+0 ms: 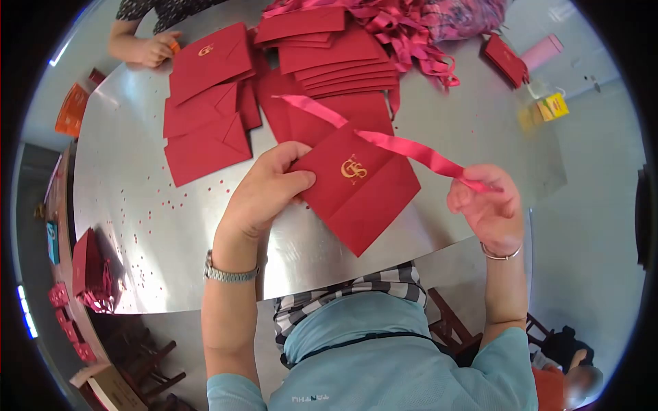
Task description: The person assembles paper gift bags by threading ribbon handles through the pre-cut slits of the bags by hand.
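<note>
My left hand is closed on the left corner of a red paper bag, thumb on top, with the gold-lettered face turned up. The bag lies flat and tilted above the metal table. A pink ribbon meets the bag's upper edge; one tail reaches up and left, the other runs right. That right end is pinched between the fingers of my right hand. Whether the ribbon passes through holes in the bag is not clear. Just beyond lie stacked red paper bags and another group of red bags.
A pile of pink ribbons covers the table's far side. Another person's hand rests near the bags at upper left. Small red paper dots litter the metal tabletop. More red bags stand at the left edge; a yellow box sits right.
</note>
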### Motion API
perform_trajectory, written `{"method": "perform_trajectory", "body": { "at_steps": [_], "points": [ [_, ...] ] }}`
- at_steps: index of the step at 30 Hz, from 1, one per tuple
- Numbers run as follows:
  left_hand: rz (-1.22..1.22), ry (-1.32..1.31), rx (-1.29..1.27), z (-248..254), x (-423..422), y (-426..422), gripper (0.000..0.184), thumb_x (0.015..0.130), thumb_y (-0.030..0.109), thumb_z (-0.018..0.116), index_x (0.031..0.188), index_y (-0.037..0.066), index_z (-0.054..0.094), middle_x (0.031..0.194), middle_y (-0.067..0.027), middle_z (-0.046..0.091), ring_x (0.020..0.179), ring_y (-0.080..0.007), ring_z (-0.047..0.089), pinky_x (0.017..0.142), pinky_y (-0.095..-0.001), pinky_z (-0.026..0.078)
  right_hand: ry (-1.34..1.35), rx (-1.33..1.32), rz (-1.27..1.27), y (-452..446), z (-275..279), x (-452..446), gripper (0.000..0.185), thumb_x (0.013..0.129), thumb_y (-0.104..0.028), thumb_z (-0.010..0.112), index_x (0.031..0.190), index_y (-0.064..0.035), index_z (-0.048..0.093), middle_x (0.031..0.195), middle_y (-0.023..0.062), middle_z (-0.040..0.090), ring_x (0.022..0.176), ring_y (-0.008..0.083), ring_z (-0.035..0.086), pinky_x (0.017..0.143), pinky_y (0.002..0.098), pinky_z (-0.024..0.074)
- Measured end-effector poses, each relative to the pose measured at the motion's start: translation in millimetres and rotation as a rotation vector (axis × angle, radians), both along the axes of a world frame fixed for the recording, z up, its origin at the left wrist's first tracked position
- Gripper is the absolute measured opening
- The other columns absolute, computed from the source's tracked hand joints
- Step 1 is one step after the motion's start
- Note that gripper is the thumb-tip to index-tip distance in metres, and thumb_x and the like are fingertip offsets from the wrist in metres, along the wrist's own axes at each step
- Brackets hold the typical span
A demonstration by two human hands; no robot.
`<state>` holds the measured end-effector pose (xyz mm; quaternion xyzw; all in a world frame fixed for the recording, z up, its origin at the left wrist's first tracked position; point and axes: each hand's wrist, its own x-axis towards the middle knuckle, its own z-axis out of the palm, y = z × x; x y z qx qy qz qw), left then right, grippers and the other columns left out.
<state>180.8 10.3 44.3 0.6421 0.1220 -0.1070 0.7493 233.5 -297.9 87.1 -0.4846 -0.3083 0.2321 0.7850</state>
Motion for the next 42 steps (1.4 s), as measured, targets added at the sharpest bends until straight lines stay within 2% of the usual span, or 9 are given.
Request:
{"method": "perform_trajectory", "body": {
  "at_steps": [1, 4, 7, 10, 12, 14, 17, 20, 42],
  "points": [
    [-0.056, 0.0, -0.085, -1.2, 0.3, 1.9, 0.022, 0.087, -0.001, 0.058, 0.109, 0.001, 0.061, 0.089, 0.0, 0.063, 0.068, -0.0041, 0.055, 0.058, -0.0177, 0.042, 0.004, -0.001, 0.014, 2.4, -0.7, 0.8, 0.039, 0.083, -0.005, 0.067, 0.119, 0.0064, 0.058, 0.103, 0.0122, 0.061, 0.092, 0.0198, 0.059, 0.081, 0.0291, 0.0464],
    [-0.071, 0.004, -0.046, 1.6, -0.6, 3.3, 0.022, 0.085, 0.0, 0.06, 0.106, -0.002, 0.061, 0.089, -0.0024, 0.064, 0.069, -0.0074, 0.057, 0.061, -0.0212, 0.047, -0.088, -0.06, 0.03, 8.7, 2.0, 4.2, 0.039, 0.08, -0.004, 0.071, 0.117, 0.0041, 0.062, 0.106, 0.0125, 0.059, 0.097, 0.02, 0.056, 0.084, 0.0306, 0.0447],
    [-0.068, 0.009, 0.02, -3.1, 0.3, 3.6, 0.02, 0.082, 0.003, 0.065, 0.101, -0.003, 0.062, 0.085, -0.0032, 0.064, 0.067, -0.0095, 0.059, 0.061, -0.0233, 0.049, -0.728, -0.416, -0.173, 39.2, 14.9, 1.7, 0.021, 0.081, 0.0, 0.064, 0.101, 0.0, 0.068, 0.111, 0.0144, 0.06, 0.104, 0.0226, 0.056, 0.088, 0.0337, 0.0446],
    [-0.038, 0.004, 0.063, -7.5, 2.6, 5.8, 0.02, 0.08, 0.003, 0.068, 0.098, -0.004, 0.062, 0.083, -0.0037, 0.064, 0.063, -0.0102, 0.06, 0.058, -0.0235, 0.049, -0.701, -0.301, -0.121, 71.4, 2.6, 8.4, 0.013, 0.087, 0.0, 0.059, 0.099, -0.0002, 0.063, 0.107, 0.0133, 0.063, 0.101, 0.0244, 0.06, 0.088, 0.0357, 0.0467],
    [-0.023, -0.002, 0.063, -6.5, 1.6, 6.1, 0.02, 0.079, 0.003, 0.069, 0.097, -0.004, 0.062, 0.082, -0.004, 0.064, 0.061, -0.0105, 0.06, 0.057, -0.0237, 0.049, -0.363, -0.538, -0.01, 86.5, 3.3, -0.3, 0.013, 0.091, -0.001, 0.054, 0.103, 0.0009, 0.059, 0.098, 0.0108, 0.066, 0.088, 0.0223, 0.064, 0.081, 0.0326, 0.0501],
    [0.018, 0.011, 0.03, -2.0, 1.6, 4.2, 0.023, 0.079, 0.004, 0.071, 0.098, -0.005, 0.063, 0.082, -0.0044, 0.064, 0.062, -0.01, 0.06, 0.057, -0.0234, 0.049, -0.369, -0.652, -0.012, 104.3, -16.3, 3.1, 0.015, 0.093, -0.004, 0.053, 0.106, 0.002, 0.056, 0.093, 0.012, 0.067, 0.081, 0.0237, 0.066, 0.074, 0.0314, 0.052],
    [0.111, -0.026, 0.059, -4.4, 1.8, 1.1, 0.025, 0.078, 0.005, 0.072, 0.1, -0.006, 0.063, 0.082, -0.004, 0.064, 0.064, -0.0094, 0.06, 0.058, -0.0229, 0.05, -0.612, -0.718, -0.281, 116.8, -42.5, 5.4, 0.015, 0.092, -0.009, 0.058, 0.103, 0.001, 0.058, 0.091, 0.018, 0.065, 0.083, 0.0306, 0.066, 0.072, 0.035, 0.0527],
    [0.176, -0.023, 0.045, -7.3, 4.2, -1.7, 0.025, 0.079, 0.005, 0.071, 0.1, -0.007, 0.064, 0.081, -0.0039, 0.064, 0.065, -0.0091, 0.058, 0.059, -0.0225, 0.049, -0.688, -0.724, -0.386, 123.8, -46.8, 3.3, 0.011, 0.09, -0.007, 0.059, 0.098, 0.0002, 0.06, 0.087, 0.0157, 0.066, 0.078, 0.0312, 0.066, 0.068, 0.0364, 0.0529],
    [0.166, -0.049, 0.156, -7.8, 2.8, -9.0, 0.021, 0.084, 0.004, 0.066, 0.103, -0.004, 0.066, 0.081, -0.0057, 0.066, 0.062, -0.0081, 0.056, 0.057, -0.0242, 0.047, -1.049, -0.847, -0.431, 140.5, -49.4, 21.9, 0.016, 0.085, -0.016, 0.065, 0.077, -0.0049, 0.058, 0.067, 0.009, 0.062, 0.061, 0.0279, 0.063, 0.051, 0.0377, 0.0489]
  ]
}}
